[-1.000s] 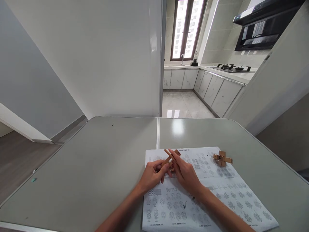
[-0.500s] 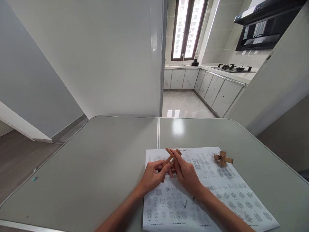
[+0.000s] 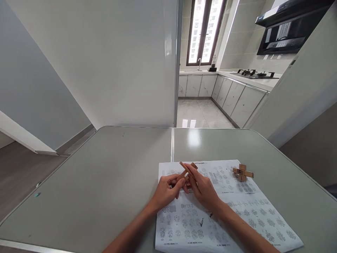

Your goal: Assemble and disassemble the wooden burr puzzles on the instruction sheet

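Both of my hands meet over a printed sheet [image 3: 184,214] and hold crossed wooden puzzle sticks [image 3: 182,174]. My left hand [image 3: 168,189] closes on the sticks from the left, thumb along the near side. From the right, my right hand [image 3: 204,184] grips a stick that slants up to the left past its fingertips. Fingers cover where the sticks join, so I cannot tell whether they interlock. To the right, an assembled cross of wooden puzzle pieces [image 3: 242,172] sits on the sheet's upper right edge, apart from my hands.
The sheet, covered in small printed diagrams, lies on a grey-green table [image 3: 105,189] with a seam down its middle. A small teal bit [image 3: 37,194] is near the left edge. Beyond the table are a white wall panel [image 3: 118,63] and a kitchen with a gas stove [image 3: 255,74].
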`<state>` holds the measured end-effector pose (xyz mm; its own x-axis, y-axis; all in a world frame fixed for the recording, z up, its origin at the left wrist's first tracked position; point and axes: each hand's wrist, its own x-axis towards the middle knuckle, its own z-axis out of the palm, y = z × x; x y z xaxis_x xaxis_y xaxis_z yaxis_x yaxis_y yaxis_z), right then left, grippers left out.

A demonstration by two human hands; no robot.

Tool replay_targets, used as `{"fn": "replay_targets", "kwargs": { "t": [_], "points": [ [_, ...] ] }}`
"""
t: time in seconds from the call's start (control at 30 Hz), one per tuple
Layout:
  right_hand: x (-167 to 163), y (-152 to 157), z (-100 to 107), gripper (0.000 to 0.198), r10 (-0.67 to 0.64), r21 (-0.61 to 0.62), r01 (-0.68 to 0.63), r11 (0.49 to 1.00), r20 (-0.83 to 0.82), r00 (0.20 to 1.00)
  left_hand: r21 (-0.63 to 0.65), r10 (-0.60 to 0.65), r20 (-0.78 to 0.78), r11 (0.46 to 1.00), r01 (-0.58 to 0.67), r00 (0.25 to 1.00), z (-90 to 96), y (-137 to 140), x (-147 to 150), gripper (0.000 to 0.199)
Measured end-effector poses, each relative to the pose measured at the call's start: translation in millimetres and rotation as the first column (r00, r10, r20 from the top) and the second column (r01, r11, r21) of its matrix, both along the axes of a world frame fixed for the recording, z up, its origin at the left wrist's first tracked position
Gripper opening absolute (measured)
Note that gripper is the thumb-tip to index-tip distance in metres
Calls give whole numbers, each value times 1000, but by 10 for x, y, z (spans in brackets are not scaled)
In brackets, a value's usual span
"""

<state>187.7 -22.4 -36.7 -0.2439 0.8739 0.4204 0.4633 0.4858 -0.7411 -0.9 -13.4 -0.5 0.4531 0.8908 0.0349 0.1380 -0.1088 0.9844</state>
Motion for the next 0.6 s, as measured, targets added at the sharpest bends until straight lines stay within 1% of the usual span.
{"fn": "replay_targets", "kwargs": {
  "t": [0.13, 0.3, 0.37, 0.43, 0.5, 0.57, 0.6],
  "points": [
    [19, 5, -4, 48, -13, 2, 12, 1000, 28, 1000, -47, -2, 39, 999, 4, 999, -14, -4, 0, 39],
    [34, 21, -48, 47, 19, 46, -20, 999, 41, 999, -100, 13, 88, 995, -4, 996, -18, 14, -6, 41],
    [36, 38, -78, 52, -3, 42, 1, 999, 45, 999, -124, 68, 116, 991, -53, 991, -33, 47, -16, 43],
    [38, 59, -104, 61, -55, 37, 54, 998, 34, 998, -153, 162, 147, 978, -139, 976, -58, 91, -31, 44],
    [42, 78, -118, 65, -104, 33, 103, 994, 27, 994, -184, 254, 171, 957, -223, 952, -88, 134, -45, 46],
    [49, 90, -118, 62, -114, 22, 113, 993, 56, 992, -208, 318, 187, 937, -279, 929, -116, 166, -55, 47],
    [52, 91, -113, 57, -102, 16, 101, 995, 86, 991, -216, 337, 192, 931, -295, 922, -128, 177, -58, 47]
  ]
}}
